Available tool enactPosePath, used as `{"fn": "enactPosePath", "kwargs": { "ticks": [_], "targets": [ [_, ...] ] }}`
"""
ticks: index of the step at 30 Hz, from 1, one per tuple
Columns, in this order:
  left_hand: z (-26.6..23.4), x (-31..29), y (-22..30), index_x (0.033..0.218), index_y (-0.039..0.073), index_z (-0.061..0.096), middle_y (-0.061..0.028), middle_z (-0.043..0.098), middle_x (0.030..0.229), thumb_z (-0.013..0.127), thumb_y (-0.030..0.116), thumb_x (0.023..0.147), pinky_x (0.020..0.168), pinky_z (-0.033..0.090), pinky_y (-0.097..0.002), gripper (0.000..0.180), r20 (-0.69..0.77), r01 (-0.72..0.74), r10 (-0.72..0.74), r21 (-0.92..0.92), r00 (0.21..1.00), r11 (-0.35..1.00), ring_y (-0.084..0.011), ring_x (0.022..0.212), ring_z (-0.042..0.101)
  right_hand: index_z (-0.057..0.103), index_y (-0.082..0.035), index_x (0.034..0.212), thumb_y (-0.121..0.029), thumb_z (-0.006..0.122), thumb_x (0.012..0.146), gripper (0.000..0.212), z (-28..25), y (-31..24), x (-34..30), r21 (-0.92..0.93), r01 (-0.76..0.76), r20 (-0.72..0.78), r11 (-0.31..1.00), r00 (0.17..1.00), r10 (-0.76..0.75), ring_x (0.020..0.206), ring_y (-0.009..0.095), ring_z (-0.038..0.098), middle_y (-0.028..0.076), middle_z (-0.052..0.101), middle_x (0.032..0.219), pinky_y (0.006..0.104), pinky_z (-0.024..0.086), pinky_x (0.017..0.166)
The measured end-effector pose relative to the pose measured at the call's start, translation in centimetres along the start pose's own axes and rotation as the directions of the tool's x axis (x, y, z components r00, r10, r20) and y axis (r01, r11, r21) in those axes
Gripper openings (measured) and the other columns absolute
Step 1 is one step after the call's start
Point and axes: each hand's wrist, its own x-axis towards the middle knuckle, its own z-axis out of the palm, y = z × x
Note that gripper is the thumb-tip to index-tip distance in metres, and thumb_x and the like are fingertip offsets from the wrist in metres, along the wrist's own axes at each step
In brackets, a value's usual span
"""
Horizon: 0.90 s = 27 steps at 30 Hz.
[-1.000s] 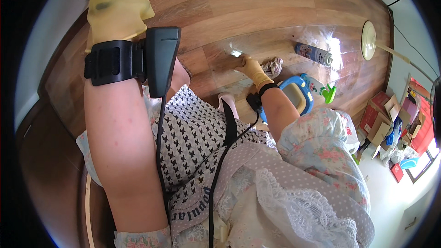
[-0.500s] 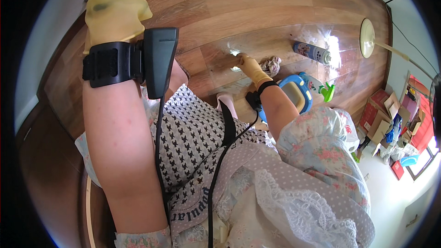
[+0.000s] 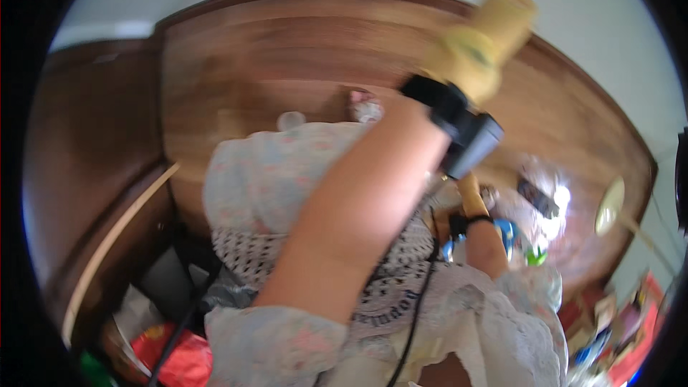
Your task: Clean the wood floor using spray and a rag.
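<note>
My left hand [image 3: 487, 46], in a yellow rubber glove, is raised high and stretched to the right over the wooden floor. Motion smears its fingers, so I cannot tell what they hold, if anything. A black strapped device [image 3: 459, 125] sits on that wrist. Lower down, my right hand [image 3: 471, 197], also in a yellow glove, reaches toward the floor beside a crumpled rag [image 3: 489, 195]. The left wrist's device and blur partly hide its fingers. To its right lie a dark spray can [image 3: 537, 199] and a spray bottle with a green trigger [image 3: 535, 256].
A blue plastic object [image 3: 507, 233] stands by my right forearm. A cream disc on a pole [image 3: 610, 206] leans at the right wall. Boxes [image 3: 602, 315] are piled at lower right. A red bag [image 3: 175, 355] and a pale wooden stick [image 3: 118, 233] are at left.
The view has swung left, showing more of the left side. My left arm has swept from the upper left across to the upper right. My right hand remains low by the rag.
</note>
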Motion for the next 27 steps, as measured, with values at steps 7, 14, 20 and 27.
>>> {"fn": "enactPosePath", "kwargs": {
  "ticks": [7, 14, 20, 27],
  "targets": [
    [5.0, 3.6, 4.1, 0.083, 0.005, 0.062, -0.0162, 0.061, 0.089, 0.052, 0.019, 0.074, 0.076, 0.045, -0.0387, 0.02, 0.174, 0.52, -0.716, -0.802, 0.675, 0.295, -0.0328, 0.086, 0.057, 0.061, -0.003, 0.099, -0.025, 0.059, 0.079, 0.029, -8.3, -9.2, 5.5, 0.104, 0.313, -0.53, 0.944, 0.82, -0.213, 0.079, 0.018, 0.06, 0.009, 0.063, 0.092, 0.03, 0.047, 0.072],
    [8.1, 4.9, 5.2, 0.1, 0.004, 0.057, -0.017, 0.06, 0.1, 0.051, 0.016, 0.08, 0.082, 0.045, -0.0368, 0.024, 0.38, 0.549, -0.687, -0.835, 0.62, 0.033, -0.0297, 0.095, 0.057, 0.059, -0.003, 0.101, -0.024, 0.055, 0.081, 0.029, -21.8, -29.9, 5.1, -0.004, 0.761, -0.864, 0.649, 0.325, -0.386, 0.079, 0.017, 0.06, 0.008, 0.062, 0.094, 0.0287, 0.047, 0.072],
    [7.3, 0.9, 5.6, 0.106, 0.002, 0.054, -0.0169, 0.058, 0.106, 0.05, 0.016, 0.082, 0.086, 0.043, -0.0364, 0.027, 0.364, 0.546, -0.595, -0.824, 0.716, 0.153, -0.0287, 0.099, 0.055, 0.058, -0.002, 0.104, -0.023, 0.053, 0.083, 0.029, -24.9, -26.9, 0.6, -0.066, 0.72, -0.823, 0.691, 0.353, -0.446, 0.079, 0.017, 0.059, 0.008, 0.062, 0.095, 0.0276, 0.047, 0.073],
    [5.9, -10.0, 5.1, 0.112, 0.001, 0.05, -0.0167, 0.054, 0.113, 0.048, 0.016, 0.085, 0.09, 0.041, -0.0359, 0.031, 0.051, 0.183, -0.201, -0.665, 0.978, 0.724, -0.0274, 0.104, 0.053, 0.056, -0.002, 0.106, -0.022, 0.049, 0.085, 0.03, -22.5, -5.3, -11.2, -0.452, 0.182, -0.247, 0.873, 0.915, -0.319, 0.079, 0.016, 0.059, 0.007, 0.061, 0.097, 0.0263, 0.047, 0.074]
  ]
}}
